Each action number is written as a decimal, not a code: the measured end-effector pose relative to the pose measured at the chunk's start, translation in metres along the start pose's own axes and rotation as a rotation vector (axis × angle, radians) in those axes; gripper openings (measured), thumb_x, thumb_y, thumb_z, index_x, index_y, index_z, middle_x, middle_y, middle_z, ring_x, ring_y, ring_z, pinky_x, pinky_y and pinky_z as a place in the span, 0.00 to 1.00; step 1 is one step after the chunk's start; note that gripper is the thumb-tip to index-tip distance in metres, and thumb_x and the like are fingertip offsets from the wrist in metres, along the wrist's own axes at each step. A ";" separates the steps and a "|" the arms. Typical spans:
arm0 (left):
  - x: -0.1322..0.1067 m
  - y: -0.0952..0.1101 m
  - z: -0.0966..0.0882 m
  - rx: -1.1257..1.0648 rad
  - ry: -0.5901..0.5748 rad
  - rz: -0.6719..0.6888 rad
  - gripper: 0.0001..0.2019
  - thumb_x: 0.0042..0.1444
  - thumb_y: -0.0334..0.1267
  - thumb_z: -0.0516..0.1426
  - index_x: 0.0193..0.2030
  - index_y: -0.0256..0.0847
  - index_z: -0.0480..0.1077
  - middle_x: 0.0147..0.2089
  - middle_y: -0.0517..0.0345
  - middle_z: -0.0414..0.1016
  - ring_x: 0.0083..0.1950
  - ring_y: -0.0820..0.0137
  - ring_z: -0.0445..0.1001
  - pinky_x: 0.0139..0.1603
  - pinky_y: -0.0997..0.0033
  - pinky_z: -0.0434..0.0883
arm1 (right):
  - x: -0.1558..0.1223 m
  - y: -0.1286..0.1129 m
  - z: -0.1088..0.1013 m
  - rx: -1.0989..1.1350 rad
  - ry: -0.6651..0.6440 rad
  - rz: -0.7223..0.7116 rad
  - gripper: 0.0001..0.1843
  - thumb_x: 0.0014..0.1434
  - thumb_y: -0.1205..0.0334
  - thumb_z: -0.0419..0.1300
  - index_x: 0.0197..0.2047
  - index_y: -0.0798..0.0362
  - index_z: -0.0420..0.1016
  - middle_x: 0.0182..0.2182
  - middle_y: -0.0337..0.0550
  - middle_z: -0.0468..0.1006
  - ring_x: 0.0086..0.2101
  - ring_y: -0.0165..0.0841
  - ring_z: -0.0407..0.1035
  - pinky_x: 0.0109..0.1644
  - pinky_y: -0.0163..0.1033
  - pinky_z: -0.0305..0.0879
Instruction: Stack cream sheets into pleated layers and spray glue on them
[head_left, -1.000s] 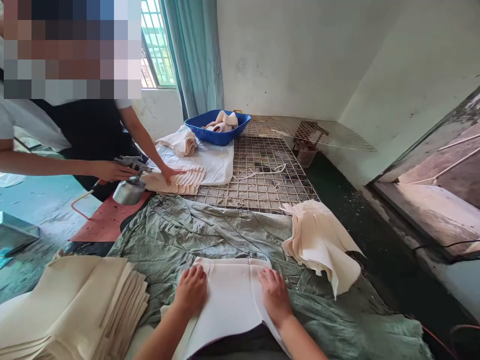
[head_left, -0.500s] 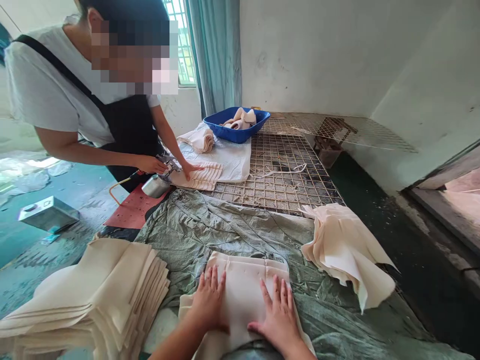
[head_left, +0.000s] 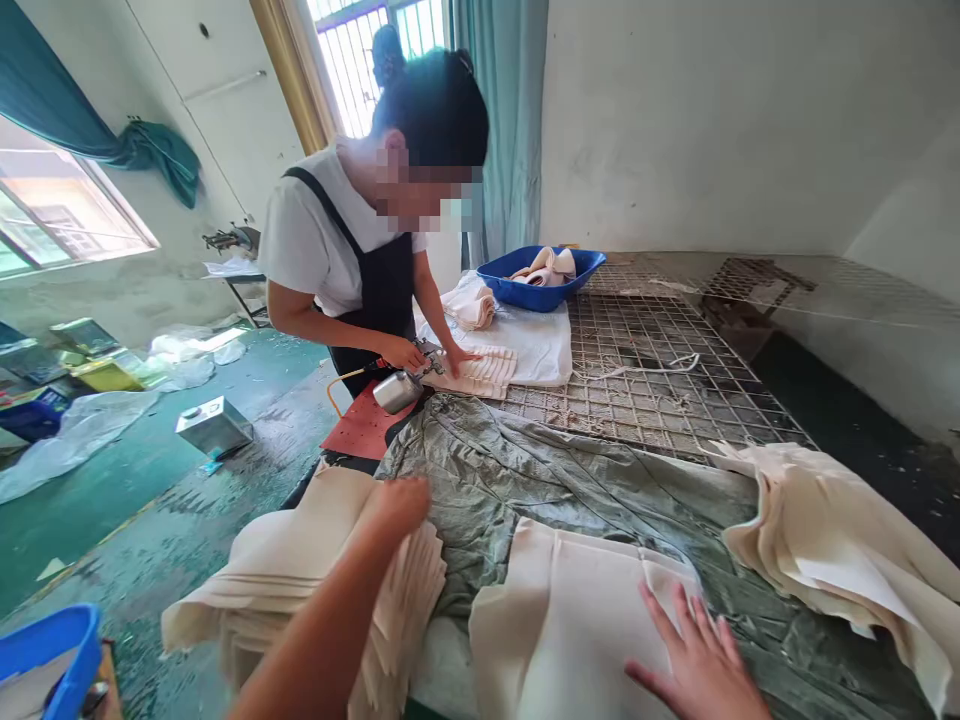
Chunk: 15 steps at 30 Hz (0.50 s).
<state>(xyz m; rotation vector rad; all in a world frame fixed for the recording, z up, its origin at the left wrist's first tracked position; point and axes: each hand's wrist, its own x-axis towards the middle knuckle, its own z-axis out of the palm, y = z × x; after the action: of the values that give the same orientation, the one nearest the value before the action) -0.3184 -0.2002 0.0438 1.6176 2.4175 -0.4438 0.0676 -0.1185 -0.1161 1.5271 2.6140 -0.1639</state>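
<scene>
My right hand (head_left: pixel 697 660) lies flat, fingers spread, on a cream sheet (head_left: pixel 577 620) spread on the green cloth (head_left: pixel 540 480). My left hand (head_left: pixel 401 500) reaches out to the left over a fanned stack of cream sheets (head_left: pixel 300 580) and rests on its top edge; its fingers are curled down and hidden, so I cannot see whether they grip a sheet. Another loose pile of cream sheets (head_left: pixel 832 550) lies to the right.
Across the table a person in a white shirt and black apron holds a spray gun (head_left: pixel 401 385) over fanned cream pieces (head_left: pixel 480 370). A blue basin (head_left: pixel 540 275) with folded pieces stands behind, on a wire grid (head_left: pixel 660 370). A metal can (head_left: pixel 214 425) sits on the floor at left.
My left hand left the sheet in front of me and moved left onto the fanned stack. My view turned left. My right hand stays flat on the sheet.
</scene>
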 end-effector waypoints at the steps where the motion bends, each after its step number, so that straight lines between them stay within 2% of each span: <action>1: 0.001 -0.029 -0.003 0.026 0.030 -0.051 0.15 0.60 0.32 0.47 0.50 0.32 0.67 0.49 0.40 0.73 0.53 0.55 0.70 0.52 0.47 0.65 | 0.001 -0.004 -0.006 -0.001 0.039 0.022 0.44 0.45 0.36 0.56 0.61 0.52 0.62 0.60 0.60 0.59 0.59 0.54 0.52 0.61 0.62 0.44; 4: -0.001 -0.095 0.000 0.068 0.084 -0.079 0.18 0.56 0.26 0.48 0.54 0.32 0.65 0.53 0.40 0.71 0.58 0.55 0.66 0.57 0.44 0.60 | 0.003 -0.034 -0.026 0.046 0.203 0.003 0.37 0.51 0.38 0.52 0.58 0.50 0.65 0.60 0.57 0.60 0.59 0.52 0.54 0.60 0.62 0.47; 6: -0.006 -0.120 0.006 0.072 0.102 -0.029 0.22 0.52 0.22 0.48 0.54 0.33 0.65 0.49 0.40 0.74 0.55 0.56 0.69 0.57 0.48 0.59 | 0.007 -0.069 -0.044 0.114 0.296 -0.099 0.32 0.53 0.41 0.52 0.57 0.48 0.67 0.60 0.54 0.61 0.58 0.50 0.55 0.60 0.61 0.49; 9: -0.018 -0.136 0.013 0.069 0.159 0.048 0.26 0.51 0.21 0.47 0.58 0.35 0.62 0.46 0.42 0.75 0.51 0.59 0.71 0.57 0.54 0.60 | 0.019 -0.143 -0.076 0.238 0.364 -0.317 0.25 0.56 0.51 0.54 0.56 0.47 0.67 0.60 0.51 0.61 0.58 0.46 0.57 0.60 0.58 0.52; 11: -0.029 -0.139 0.016 0.063 0.203 0.085 0.24 0.53 0.23 0.46 0.58 0.35 0.62 0.46 0.41 0.74 0.50 0.59 0.71 0.55 0.55 0.60 | 0.032 -0.200 -0.097 0.335 0.390 -0.445 0.25 0.55 0.58 0.57 0.57 0.48 0.66 0.59 0.51 0.63 0.57 0.44 0.58 0.61 0.55 0.52; 13: -0.043 -0.139 0.018 0.053 0.221 0.123 0.20 0.55 0.26 0.46 0.52 0.38 0.68 0.44 0.44 0.74 0.48 0.60 0.71 0.53 0.57 0.62 | 0.046 -0.257 -0.114 0.446 0.386 -0.533 0.32 0.51 0.61 0.61 0.60 0.52 0.60 0.58 0.53 0.64 0.57 0.43 0.59 0.60 0.52 0.54; 15: -0.059 -0.141 0.021 0.045 0.219 0.156 0.15 0.56 0.27 0.47 0.43 0.42 0.72 0.42 0.48 0.73 0.46 0.62 0.71 0.50 0.61 0.63 | 0.057 -0.306 -0.125 0.525 0.315 -0.585 0.41 0.45 0.62 0.66 0.61 0.57 0.58 0.57 0.57 0.66 0.55 0.44 0.61 0.56 0.49 0.60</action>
<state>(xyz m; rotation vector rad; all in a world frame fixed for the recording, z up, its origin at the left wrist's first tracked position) -0.4264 -0.3095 0.0628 1.9494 2.4212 -0.3111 -0.2323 -0.2009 0.0101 0.8724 3.4032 -0.7654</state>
